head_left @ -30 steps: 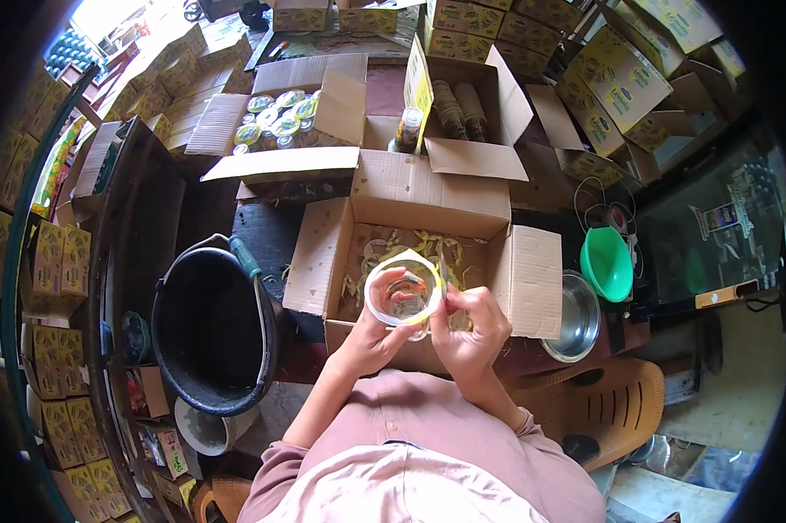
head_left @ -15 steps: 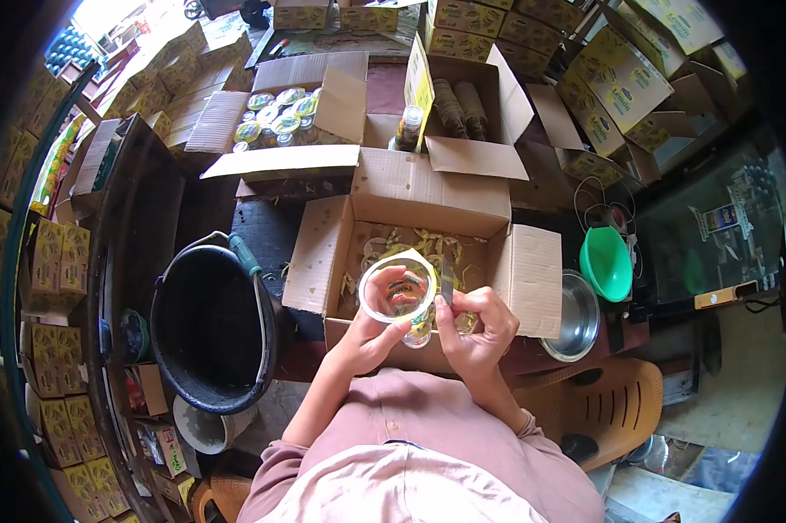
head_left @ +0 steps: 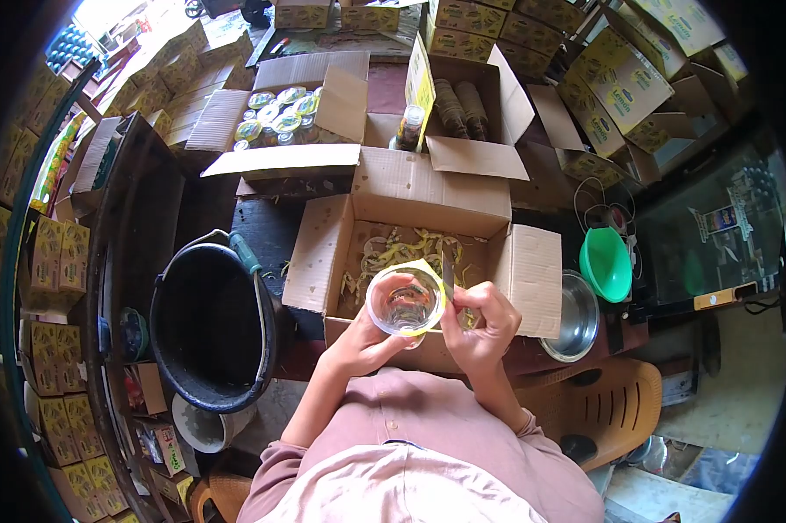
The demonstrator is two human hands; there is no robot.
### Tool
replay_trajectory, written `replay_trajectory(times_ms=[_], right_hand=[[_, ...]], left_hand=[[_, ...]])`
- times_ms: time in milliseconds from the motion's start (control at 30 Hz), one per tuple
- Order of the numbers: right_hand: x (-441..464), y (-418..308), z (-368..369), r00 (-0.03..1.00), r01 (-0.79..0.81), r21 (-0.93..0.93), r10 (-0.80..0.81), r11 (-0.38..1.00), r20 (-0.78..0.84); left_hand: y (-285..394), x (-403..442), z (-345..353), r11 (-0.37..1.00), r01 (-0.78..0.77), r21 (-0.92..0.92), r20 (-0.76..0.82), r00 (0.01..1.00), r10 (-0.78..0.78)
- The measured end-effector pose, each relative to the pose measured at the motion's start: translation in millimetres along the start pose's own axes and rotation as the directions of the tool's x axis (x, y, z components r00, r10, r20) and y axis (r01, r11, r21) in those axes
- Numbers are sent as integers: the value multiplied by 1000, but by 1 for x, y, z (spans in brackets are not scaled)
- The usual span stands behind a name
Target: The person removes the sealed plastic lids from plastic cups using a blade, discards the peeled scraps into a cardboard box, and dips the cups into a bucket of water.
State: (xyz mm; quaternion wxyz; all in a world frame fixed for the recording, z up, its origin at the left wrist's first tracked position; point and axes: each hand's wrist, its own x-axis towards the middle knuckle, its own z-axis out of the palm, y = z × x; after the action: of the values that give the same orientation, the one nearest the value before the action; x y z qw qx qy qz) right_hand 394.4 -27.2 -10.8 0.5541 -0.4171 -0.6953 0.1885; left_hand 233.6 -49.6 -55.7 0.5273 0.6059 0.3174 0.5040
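Observation:
My left hand (head_left: 358, 349) is wrapped around a clear plastic cup (head_left: 406, 309), its open mouth tilted up toward me. A bit of yellow film (head_left: 428, 268) stands at the cup's far right rim. In my right hand (head_left: 483, 329) is a knife (head_left: 448, 272), pinched with its thin blade pointing up, right beside the rim. Both hands are over the near side of an open cardboard box (head_left: 534, 279). Yellow and whitish curled scraps (head_left: 401, 247) lie on the box's floor. The knife's handle is hidden by my fingers.
To the left stands a black bucket (head_left: 214, 331) with a green grip. A metal basin (head_left: 574, 318) and a green bowl (head_left: 606, 264) are at the right. Beyond are a carton of lidded cups (head_left: 275, 113) and another with stacked cups (head_left: 461, 109). A chair (head_left: 611, 405) stands right.
The cup has shifted slightly right and toward me, and its mouth shows at a different tilt. My right hand with the knife stays close by the rim.

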Motion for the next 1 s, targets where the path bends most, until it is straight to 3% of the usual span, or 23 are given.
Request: replay_trajectory(times_ms=[100,300,700,800,900,1000], right_hand=[[-1,1,-3,1000,3,21,-4,1000,11],[1,2,-4,999,26,-10,-26,1000,32],[3,2,-6,996,27,-3,-26,1000,87],[3,4,-4,995,39,-18,-37,999,90],[3,4,-2,997,14,5,-14,1000,81],[2,3,-3,999,-7,19,6,1000,51]], left_hand=[[1,0,0,998,31,-51,-20,999,-32],[2,2,-5,998,57,17,63,996,-57],[4,5,-7,999,19,-36,21,1000,-18],[4,5,-7,998,32,63,54,998,-36],[6,9,-2,990,-53,130,-26,998,57],[-2,10,5,998,-60,15,-120,991,61]])
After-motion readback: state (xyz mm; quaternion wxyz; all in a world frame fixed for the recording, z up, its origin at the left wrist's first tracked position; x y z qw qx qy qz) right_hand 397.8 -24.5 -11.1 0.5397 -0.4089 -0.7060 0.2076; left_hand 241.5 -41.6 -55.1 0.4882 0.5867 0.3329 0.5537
